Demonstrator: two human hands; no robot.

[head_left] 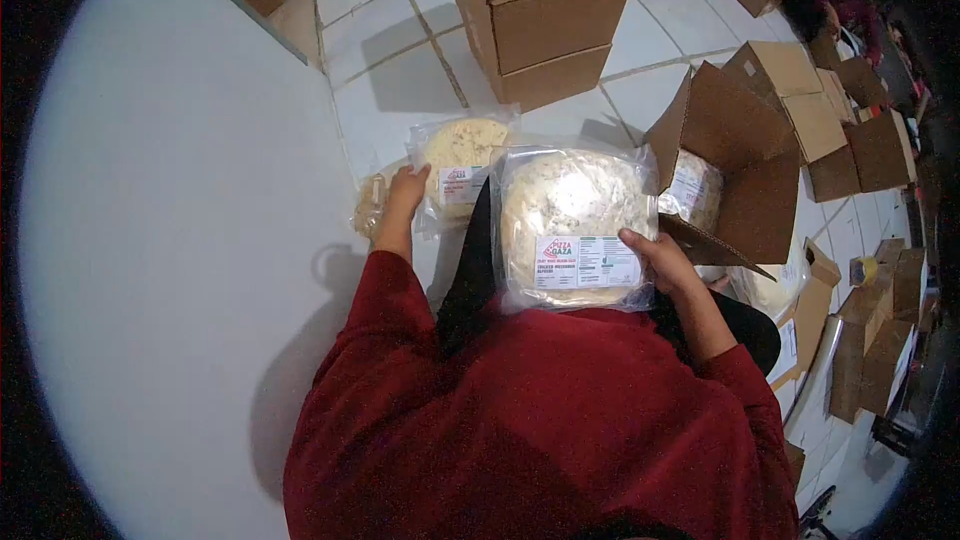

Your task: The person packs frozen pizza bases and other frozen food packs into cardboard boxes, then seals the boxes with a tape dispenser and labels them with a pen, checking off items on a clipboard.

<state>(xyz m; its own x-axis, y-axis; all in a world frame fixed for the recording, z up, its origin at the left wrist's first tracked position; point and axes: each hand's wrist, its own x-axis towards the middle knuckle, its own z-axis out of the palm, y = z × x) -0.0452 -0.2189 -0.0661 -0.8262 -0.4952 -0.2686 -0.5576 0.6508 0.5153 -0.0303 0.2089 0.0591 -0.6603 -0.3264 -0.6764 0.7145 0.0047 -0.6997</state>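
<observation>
My right hand [665, 258] grips the right edge of a clear plastic pack of pizza bases [570, 200], thumb on top. The pack lies over my lap, its printed label facing up. My left hand [408, 188] is closed on the left edge of a second pack of pizza bases [465, 145], which rests on the tiled floor and is partly covered by the first. To the right stands an open cardboard box [755, 160] with another labelled pack [692, 185] inside.
Stacked closed cartons [560, 20] stand ahead. A roll of clear tape [375, 195] lies by my left wrist. More packs [780, 280] and open cartons [860, 155] fill the right side. A white wall [180, 220] rises at left. Another person [840, 0] is at far right.
</observation>
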